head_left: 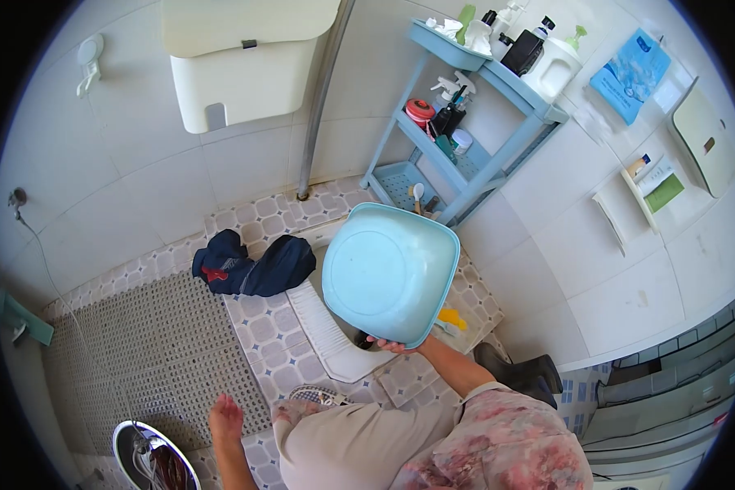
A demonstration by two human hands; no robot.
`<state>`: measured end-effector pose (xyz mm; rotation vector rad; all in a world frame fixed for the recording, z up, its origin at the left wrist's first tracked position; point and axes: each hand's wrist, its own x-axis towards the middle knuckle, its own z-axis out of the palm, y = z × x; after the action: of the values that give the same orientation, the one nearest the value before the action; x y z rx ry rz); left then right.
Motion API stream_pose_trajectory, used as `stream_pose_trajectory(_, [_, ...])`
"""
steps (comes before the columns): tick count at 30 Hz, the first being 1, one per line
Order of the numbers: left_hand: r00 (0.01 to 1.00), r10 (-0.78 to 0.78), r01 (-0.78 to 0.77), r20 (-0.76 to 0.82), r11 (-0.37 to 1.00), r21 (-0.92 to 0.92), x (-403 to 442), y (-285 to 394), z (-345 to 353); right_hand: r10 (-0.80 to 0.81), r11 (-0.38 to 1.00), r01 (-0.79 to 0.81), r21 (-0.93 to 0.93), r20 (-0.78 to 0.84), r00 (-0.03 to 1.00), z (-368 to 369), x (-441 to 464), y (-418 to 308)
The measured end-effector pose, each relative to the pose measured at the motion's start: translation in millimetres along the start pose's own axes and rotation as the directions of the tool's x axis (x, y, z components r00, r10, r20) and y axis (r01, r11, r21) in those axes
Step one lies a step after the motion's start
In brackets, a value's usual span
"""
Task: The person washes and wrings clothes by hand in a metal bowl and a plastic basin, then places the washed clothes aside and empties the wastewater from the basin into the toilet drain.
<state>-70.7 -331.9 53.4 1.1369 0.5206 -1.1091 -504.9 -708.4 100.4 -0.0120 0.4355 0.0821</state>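
Note:
A light blue plastic basin (384,269) is tipped up over the squat toilet (339,355), its underside towards me. My right hand (390,345) is closed on the basin's lower rim. Out to the left, my left hand (226,415) hangs in the air above the floor, its fingers loosely extended and nothing visible in it. Below that hand stands a metal basin (121,447) with dark reddish cloth (170,467) and a shower head in it. Dark blue clothing (273,268) lies bunched on the tiles left of the blue basin.
A blue shelf rack (498,167) with bottles stands in the corner. A grey perforated mat (155,343) covers the floor at left, crossed by a thin hose (73,314). Dark boots (531,376) stand at right, near a yellow item (452,318). A cistern (241,86) hangs on the wall.

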Motion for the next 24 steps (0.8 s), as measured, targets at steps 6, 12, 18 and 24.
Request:
stream_pose_trajectory(6, [0.992, -0.085, 0.071, -0.091, 0.987, -0.146, -0.7, -47.2, -54.1, 0.095, 0.99, -0.093, -0.11, 0.009, 0.995, 10.5, -0.4, -0.1])
stream_pose_trajectory(12, [0.996, -0.073, 0.064, -0.053, 0.985, -0.158, -14.7, -73.7, -51.6, 0.119, 0.992, -0.118, -0.035, 0.008, 0.993, 12.2, -0.6, 6.9])
stream_pose_trajectory(18, [0.998, -0.062, 0.059, -0.025, 0.991, -0.118, 0.1, -80.8, -65.3, 0.131, 0.99, -0.132, 0.041, 0.012, 0.991, 10.9, -3.7, 14.7])
stream_pose_trajectory(24, [0.992, -0.113, 0.096, -0.055, 0.964, -0.249, 21.9, -106.3, -91.2, 0.179, 0.98, -0.185, 0.077, 0.077, 0.981, 1.4, -12.7, 21.0])
